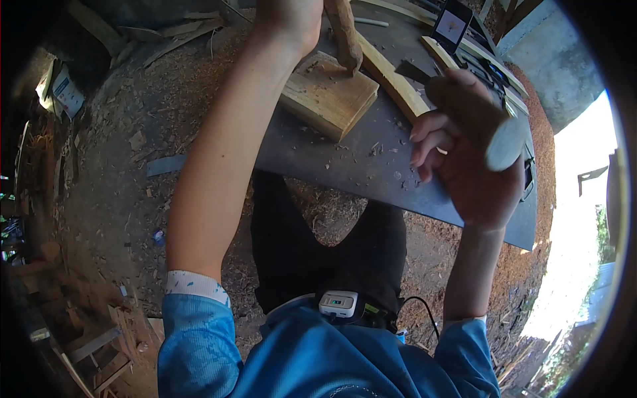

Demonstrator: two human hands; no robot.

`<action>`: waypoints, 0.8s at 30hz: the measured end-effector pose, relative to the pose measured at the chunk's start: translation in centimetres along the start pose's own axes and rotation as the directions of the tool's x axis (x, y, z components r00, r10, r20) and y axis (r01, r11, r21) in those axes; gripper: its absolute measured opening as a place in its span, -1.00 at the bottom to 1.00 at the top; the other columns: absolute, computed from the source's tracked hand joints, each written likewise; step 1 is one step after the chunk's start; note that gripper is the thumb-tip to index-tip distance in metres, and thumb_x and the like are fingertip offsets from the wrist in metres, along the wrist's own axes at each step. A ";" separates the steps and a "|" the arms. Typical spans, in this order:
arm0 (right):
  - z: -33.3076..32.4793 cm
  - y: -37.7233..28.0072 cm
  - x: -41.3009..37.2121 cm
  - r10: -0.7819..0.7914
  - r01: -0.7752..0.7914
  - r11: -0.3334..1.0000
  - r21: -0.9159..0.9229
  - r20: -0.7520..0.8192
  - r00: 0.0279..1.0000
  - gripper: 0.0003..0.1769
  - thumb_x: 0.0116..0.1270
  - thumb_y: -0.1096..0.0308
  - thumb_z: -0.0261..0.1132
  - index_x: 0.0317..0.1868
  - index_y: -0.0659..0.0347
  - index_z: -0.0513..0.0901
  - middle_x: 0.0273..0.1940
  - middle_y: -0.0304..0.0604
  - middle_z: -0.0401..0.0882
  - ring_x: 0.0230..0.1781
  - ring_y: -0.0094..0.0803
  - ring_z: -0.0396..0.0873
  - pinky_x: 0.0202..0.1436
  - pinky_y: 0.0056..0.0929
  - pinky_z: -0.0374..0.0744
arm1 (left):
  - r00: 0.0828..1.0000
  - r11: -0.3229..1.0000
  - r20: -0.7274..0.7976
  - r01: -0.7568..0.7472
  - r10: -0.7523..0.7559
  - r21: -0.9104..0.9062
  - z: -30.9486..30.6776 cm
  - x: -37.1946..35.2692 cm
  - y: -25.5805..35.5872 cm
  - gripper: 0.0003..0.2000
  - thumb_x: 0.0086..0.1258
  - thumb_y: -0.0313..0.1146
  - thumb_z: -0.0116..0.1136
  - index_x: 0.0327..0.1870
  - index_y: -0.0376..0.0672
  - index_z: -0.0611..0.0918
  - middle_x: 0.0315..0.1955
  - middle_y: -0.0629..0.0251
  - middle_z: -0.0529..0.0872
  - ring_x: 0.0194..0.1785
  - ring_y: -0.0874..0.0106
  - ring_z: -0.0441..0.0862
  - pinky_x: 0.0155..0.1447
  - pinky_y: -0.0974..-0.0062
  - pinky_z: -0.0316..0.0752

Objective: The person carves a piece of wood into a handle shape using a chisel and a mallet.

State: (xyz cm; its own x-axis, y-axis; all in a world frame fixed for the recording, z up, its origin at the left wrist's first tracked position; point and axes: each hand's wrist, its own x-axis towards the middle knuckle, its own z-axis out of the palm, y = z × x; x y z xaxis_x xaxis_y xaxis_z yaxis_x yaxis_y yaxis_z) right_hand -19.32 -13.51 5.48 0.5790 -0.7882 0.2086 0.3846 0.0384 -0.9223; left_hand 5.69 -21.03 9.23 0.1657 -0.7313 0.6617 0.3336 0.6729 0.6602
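Observation:
My left hand (pixel 286 20) is at the top edge, closed around a carved wooden piece (pixel 345 36) that stands with its lower end on a pale wooden block (pixel 325 99). The block lies on a dark grey worktop (pixel 345 166). My right hand (pixel 464 152) is raised to the right of the block, gripping a tool by its round handle (pixel 505 142); a dark blade (pixel 413 71) sticks out on the hand's far side, toward the carved piece.
A wooden slat (pixel 395 79) lies behind the block, and a phone (pixel 452 25) stands at the back. Wood chips dot the worktop. Sawdust and scrap wood cover the ground on the left (pixel 133 132). A small device (pixel 338 304) is clipped at my waist.

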 end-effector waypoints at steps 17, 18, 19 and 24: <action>7.9 -6.1 12.2 -0.797 0.645 0.585 -0.492 -0.197 0.571 -0.31 0.45 -0.37 0.18 -0.02 0.19 0.44 -0.55 -0.28 0.44 -0.84 -0.56 0.21 -0.79 -0.57 0.26 | 0.977 0.978 0.040 0.205 -0.207 0.044 0.5 2.3 0.2 -0.63 0.64 -0.04 -0.13 -0.47 0.08 0.26 -0.67 0.59 0.17 -0.67 0.62 0.01 -0.55 0.53 0.01; 7.7 -6.1 12.5 -0.818 0.703 0.553 -0.448 -0.130 0.560 -0.32 0.48 -0.39 0.12 -0.08 0.19 0.45 -0.65 -0.36 0.33 -0.85 -0.58 0.17 -0.80 -0.59 0.20 | 0.975 0.974 0.009 0.220 -0.221 0.048 1.0 2.2 0.5 -0.63 0.63 -0.05 -0.13 -0.47 0.08 0.27 -0.67 0.59 0.18 -0.67 0.62 0.02 -0.56 0.53 0.00; 7.6 -6.1 12.5 -0.820 0.704 0.550 -0.449 -0.131 0.557 -0.32 0.48 -0.39 0.12 -0.08 0.19 0.45 -0.65 -0.36 0.33 -0.85 -0.58 0.17 -0.80 -0.59 0.20 | 0.972 0.970 -0.022 0.236 -0.235 0.053 1.6 2.1 0.9 -0.64 0.63 -0.05 -0.13 -0.47 0.08 0.27 -0.67 0.59 0.19 -0.67 0.62 0.02 -0.56 0.53 0.00; 8.1 -4.6 15.2 -0.811 0.697 0.559 -0.450 -0.123 0.571 -0.32 0.48 -0.39 0.11 -0.10 0.18 0.45 -0.65 -0.37 0.32 -0.85 -0.59 0.17 -0.80 -0.59 0.20 | 0.968 0.968 -0.016 0.250 -0.250 0.025 1.7 2.1 0.0 -0.66 0.61 -0.08 -0.10 -0.47 0.09 0.33 -0.67 0.58 0.26 -0.69 0.64 0.06 -0.58 0.56 -0.01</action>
State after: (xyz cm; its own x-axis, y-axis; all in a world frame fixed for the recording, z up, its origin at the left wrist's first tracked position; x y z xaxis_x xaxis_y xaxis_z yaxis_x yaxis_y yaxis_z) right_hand -6.47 -20.69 15.56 -0.0692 -0.5568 0.8277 0.2950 -0.8040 -0.5162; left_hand 4.48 -22.35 11.25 0.0921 -0.8778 0.4701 0.3413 0.4713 0.8132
